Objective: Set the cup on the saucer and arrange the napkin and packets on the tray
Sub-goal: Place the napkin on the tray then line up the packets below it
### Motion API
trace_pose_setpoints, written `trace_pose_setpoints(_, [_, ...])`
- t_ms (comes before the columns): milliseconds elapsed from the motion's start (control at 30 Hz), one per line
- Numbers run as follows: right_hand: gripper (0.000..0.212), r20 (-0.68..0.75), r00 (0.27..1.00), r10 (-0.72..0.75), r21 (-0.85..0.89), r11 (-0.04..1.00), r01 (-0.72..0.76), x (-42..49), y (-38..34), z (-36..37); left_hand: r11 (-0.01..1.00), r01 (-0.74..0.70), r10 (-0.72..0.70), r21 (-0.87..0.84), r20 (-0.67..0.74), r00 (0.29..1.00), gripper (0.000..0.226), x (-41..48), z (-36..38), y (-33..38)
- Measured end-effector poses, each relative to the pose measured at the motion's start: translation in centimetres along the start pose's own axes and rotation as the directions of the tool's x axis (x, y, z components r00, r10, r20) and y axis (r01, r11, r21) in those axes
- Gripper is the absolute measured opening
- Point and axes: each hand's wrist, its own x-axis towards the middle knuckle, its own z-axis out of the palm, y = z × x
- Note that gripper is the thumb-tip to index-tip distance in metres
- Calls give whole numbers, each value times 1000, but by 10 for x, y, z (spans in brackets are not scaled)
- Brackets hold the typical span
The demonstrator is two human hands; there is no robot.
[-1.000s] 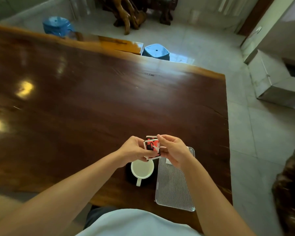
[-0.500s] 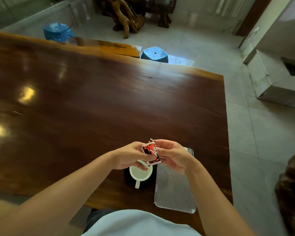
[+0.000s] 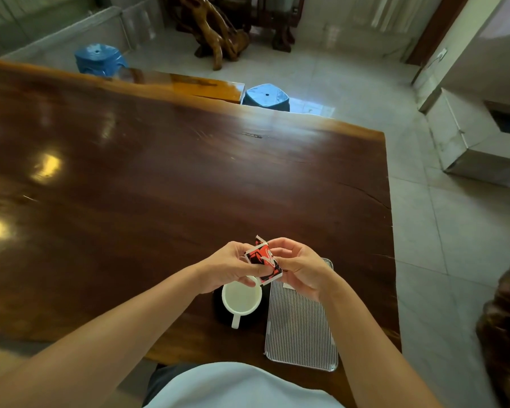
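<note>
— Packets (image 3: 264, 262), red and black, are pinched between both my hands at lower centre of the frame, held in the air just above the cup (image 3: 241, 296) and the top left corner of the tray (image 3: 302, 331).

— How are your fingers set?

— My left hand (image 3: 228, 267) is curled nearly closed, thumb and fingertips clamped on the left edge. My right hand (image 3: 299, 267) is closed the same way on the right edge. Neither holds anything else.

— How would you do this step well?

— I judge the stack wants squaring first, since one white corner sticks up at the top. Then I'd lower it flat onto the ribbed tray, away from the cup, letting go one hand at a time so nothing fans out.

— And the count?

— One white cup, already sitting on one dark saucer (image 3: 218, 307), handle pointing to the bottom of the frame. One tray, just to the right of the saucer. Packets: at least two, I think, though I cannot tell exactly. A white sliver under my right hand may be the napkin; it is too hidden to say. Two blue stools (image 3: 266, 97) are beyond the table (image 3: 159, 187), towards the upper left.
</note>
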Motion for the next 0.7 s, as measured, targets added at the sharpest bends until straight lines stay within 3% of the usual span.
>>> trace_pose_setpoints(133, [20, -35, 999, 6, -41, 999, -7, 1, -1, 4, 995, -1, 14, 101, -127, 992, 22, 2, 5, 1])
trace_pose_setpoints(267, [44, -7, 998, 60, 58, 997, -60, 2, 3, 7, 962, 62, 29, 264, -327, 945, 32, 7, 7, -2])
trace_pose_setpoints(333, [35, 3, 999, 39, 59, 997, -39, 1, 5, 9, 945, 45, 71, 323, -340, 938, 29, 7, 9, -3])
trace_pose_setpoints(400, [22, -37, 999, 13, 85, 996, -10, 1, 7, 10, 940, -11, 120, 342, -299, 947, 23, 4, 13, -2])
trace_pose_setpoints(500, [14, -114, 993, -19, 157, 987, 37, 1, 5, 10, 944, -67, 161, 323, -274, 948, 31, 4, 20, -1])
trace_pose_setpoints(700, [17, -151, 988, -15, 130, 991, 35, 0, 2, 11, 950, -94, 232, 298, -470, 852, 37, 6, 23, -7])
